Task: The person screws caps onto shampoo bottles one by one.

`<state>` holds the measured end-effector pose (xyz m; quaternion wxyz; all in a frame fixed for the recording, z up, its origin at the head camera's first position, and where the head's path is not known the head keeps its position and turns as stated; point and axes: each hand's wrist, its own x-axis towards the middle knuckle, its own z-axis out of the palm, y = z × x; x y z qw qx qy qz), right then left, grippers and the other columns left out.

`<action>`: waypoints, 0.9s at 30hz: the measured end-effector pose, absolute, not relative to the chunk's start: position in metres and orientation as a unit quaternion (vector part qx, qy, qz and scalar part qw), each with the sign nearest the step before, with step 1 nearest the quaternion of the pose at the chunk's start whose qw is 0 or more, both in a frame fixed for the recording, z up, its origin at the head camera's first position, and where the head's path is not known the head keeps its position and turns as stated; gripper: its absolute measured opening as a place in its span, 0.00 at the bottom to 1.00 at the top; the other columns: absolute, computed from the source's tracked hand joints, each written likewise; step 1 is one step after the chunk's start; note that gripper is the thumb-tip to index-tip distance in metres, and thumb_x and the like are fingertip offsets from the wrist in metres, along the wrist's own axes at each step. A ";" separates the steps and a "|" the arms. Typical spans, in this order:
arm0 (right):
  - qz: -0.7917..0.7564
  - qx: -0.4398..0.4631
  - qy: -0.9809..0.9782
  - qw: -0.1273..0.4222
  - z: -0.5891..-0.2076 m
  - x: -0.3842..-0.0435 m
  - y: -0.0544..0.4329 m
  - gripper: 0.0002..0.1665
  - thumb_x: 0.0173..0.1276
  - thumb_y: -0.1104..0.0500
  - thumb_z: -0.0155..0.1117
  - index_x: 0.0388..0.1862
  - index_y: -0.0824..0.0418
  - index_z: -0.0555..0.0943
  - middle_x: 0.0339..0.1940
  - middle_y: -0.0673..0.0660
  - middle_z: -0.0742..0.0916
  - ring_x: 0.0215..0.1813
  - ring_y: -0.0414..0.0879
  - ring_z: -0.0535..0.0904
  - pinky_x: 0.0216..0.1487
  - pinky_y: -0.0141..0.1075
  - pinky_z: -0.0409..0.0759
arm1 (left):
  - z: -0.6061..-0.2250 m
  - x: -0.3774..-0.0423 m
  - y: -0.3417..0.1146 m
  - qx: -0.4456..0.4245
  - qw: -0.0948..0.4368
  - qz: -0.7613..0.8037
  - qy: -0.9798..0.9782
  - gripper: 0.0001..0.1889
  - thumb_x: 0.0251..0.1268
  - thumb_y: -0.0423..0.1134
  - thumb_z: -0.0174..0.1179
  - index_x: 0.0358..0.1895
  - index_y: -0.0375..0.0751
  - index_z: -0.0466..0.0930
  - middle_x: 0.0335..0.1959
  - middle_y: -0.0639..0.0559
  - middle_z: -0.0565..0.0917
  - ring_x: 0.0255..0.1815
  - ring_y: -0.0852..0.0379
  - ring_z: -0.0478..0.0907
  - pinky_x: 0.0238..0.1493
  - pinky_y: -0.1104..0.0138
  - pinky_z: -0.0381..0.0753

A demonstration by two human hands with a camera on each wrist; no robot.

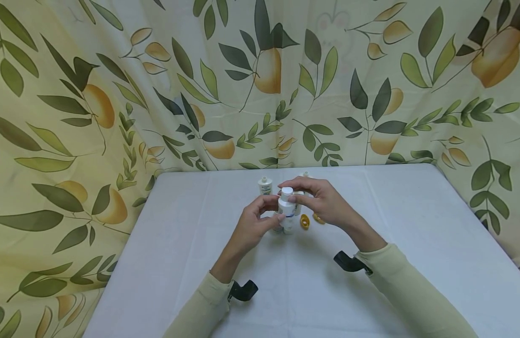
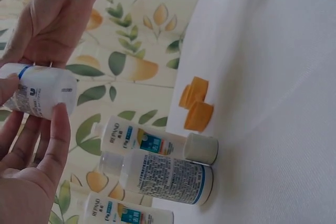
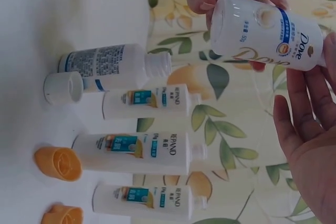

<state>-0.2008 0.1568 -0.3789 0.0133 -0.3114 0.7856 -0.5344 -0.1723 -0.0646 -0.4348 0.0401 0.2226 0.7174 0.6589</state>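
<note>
A small white Dove bottle (image 3: 268, 32) is held up above the table, with its white cap (image 1: 287, 191) at the top. My left hand (image 1: 253, 223) grips the bottle's body between thumb and fingers. From the other side, my right hand (image 1: 325, 202) pinches around the cap end with thumb and fingertips; in the right wrist view the cap is mostly cut off at the frame's edge. Just below stands another white bottle (image 3: 121, 60) with a bare threaded neck, printed text facing the right wrist camera. A loose white cap (image 3: 64, 87) rests beside it.
Three white Repand bottles (image 3: 136, 150) with capless necks stand in a group behind the held bottle. Orange caps (image 1: 305, 221) lie to their right on the white tablecloth (image 1: 179, 244). A leaf-and-fruit patterned curtain (image 1: 243, 117) hangs behind the table's far edge.
</note>
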 end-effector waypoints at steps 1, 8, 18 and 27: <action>-0.535 -0.312 0.785 0.014 -0.379 -0.201 0.157 0.17 0.72 0.63 0.66 0.59 0.58 0.84 0.55 0.51 0.87 0.62 0.49 0.78 0.70 0.56 0.72 | -0.435 -0.173 -0.065 0.225 0.042 0.658 0.718 0.22 0.70 0.36 0.66 0.65 0.44 0.75 0.61 0.50 0.79 0.61 0.51 0.76 0.57 0.63 0.84; -0.533 -0.320 0.783 0.016 -0.378 -0.200 0.156 0.18 0.71 0.63 0.68 0.58 0.58 0.84 0.54 0.52 0.88 0.61 0.44 0.79 0.68 0.52 0.74 | -0.434 -0.174 -0.065 0.243 0.059 0.643 0.723 0.24 0.71 0.38 0.65 0.68 0.45 0.74 0.61 0.51 0.80 0.60 0.53 0.77 0.60 0.63 0.82; -0.545 -0.306 0.780 0.020 -0.379 -0.199 0.155 0.15 0.65 0.62 0.74 0.50 0.56 0.85 0.49 0.51 0.86 0.59 0.48 0.80 0.71 0.59 0.69 | -0.434 -0.171 -0.062 0.240 0.042 0.647 0.723 0.24 0.69 0.37 0.67 0.66 0.44 0.75 0.60 0.48 0.79 0.60 0.52 0.77 0.57 0.65 0.84; -0.554 -0.298 0.777 0.019 -0.379 -0.197 0.153 0.15 0.63 0.61 0.77 0.47 0.56 0.84 0.48 0.53 0.86 0.58 0.50 0.81 0.71 0.60 0.69 | -0.432 -0.169 -0.060 0.227 0.025 0.641 0.732 0.23 0.66 0.35 0.69 0.63 0.44 0.76 0.58 0.50 0.80 0.58 0.53 0.78 0.54 0.66 0.85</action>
